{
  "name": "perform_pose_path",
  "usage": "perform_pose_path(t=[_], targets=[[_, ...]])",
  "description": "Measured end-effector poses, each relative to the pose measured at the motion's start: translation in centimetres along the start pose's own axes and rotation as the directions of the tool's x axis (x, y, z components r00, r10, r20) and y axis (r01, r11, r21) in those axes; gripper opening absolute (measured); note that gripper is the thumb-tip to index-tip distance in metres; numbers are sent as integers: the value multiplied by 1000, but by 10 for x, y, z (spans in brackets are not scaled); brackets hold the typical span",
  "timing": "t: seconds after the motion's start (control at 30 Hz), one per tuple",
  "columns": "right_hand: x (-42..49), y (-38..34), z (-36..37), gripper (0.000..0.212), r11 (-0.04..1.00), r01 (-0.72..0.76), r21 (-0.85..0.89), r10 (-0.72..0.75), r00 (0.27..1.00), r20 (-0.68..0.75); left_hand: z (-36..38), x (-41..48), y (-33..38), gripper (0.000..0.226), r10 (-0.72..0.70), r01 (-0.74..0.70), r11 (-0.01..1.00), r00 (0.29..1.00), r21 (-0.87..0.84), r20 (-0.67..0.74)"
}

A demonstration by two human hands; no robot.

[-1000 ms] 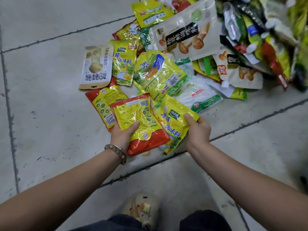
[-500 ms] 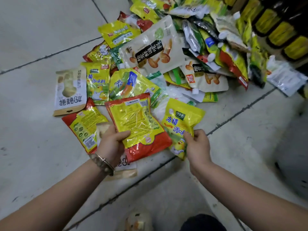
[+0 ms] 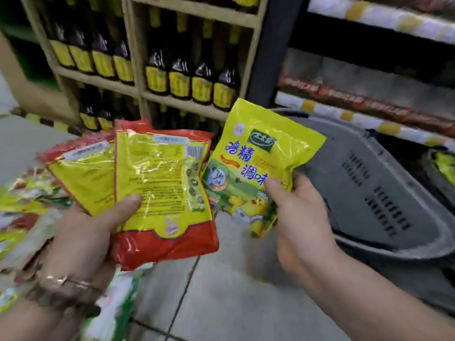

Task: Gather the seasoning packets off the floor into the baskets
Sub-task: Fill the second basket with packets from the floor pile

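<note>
Head camera looks forward; shelves [image 3: 187,105] close ahead.

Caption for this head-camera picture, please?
Left hand grips two red-and-yellow foil packets, right hand a yellow plastic packet, near grey basket.

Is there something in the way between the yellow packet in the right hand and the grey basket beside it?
Nothing visible. The right hand holds the yellow packet just left of the grey basket, with only air between them. The red packets in the left hand lie on the other side.
</note>
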State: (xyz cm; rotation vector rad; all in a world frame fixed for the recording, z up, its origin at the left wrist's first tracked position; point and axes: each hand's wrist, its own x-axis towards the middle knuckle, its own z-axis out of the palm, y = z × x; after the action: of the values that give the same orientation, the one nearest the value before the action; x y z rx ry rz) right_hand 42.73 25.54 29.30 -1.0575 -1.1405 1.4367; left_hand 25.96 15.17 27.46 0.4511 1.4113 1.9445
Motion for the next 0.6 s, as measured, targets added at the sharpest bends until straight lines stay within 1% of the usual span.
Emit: perform_pose_path(t=[0.03,0.07,0.1,0.17,0.23,0.33,0.37,0.43,0.5,0.6], targets=[[12,-19,-14,13,1000,9,7,-9,999,-35,24,3,7,27,8,-8,1000,999,-7,34],[26,-37,-30,13,1000,19,10,-18,997,-72,50,5,15,16,-1,1,1000,998,-12,59],[43,-54,-47,16,999,34,8,-33,994,-103,76,10,19,14,-10,12,1000,996,-23,85],[81,-85,-80,20,998,69,7,-68,986,-150,125,19,24,22,-33,36,999,990,-15,134],[123,-105,-111,16,994,100,-44,-107,973,-204,175,33,22,25,-43,32,997,987,74,158],[193,-104,-158,20,984,76,-160,-118,954,-276,252,64,-3,27,-76,52,987,985,155,154],[216,-95,-174,17,977,40,-208,-104,946,-307,276,76,-17,29,-93,63,977,985,203,142],[258,-68,-202,22,954,-67,-293,-47,930,-364,318,99,-49,32,-109,68,943,988,325,109],[289,-34,-223,23,906,-182,-382,8,911,-413,351,118,-82,32,-126,88,881,991,464,52],[309,6,-241,22,799,-349,-490,98,879,-466,378,142,-131,32,-223,219,758,972,614,-71]])
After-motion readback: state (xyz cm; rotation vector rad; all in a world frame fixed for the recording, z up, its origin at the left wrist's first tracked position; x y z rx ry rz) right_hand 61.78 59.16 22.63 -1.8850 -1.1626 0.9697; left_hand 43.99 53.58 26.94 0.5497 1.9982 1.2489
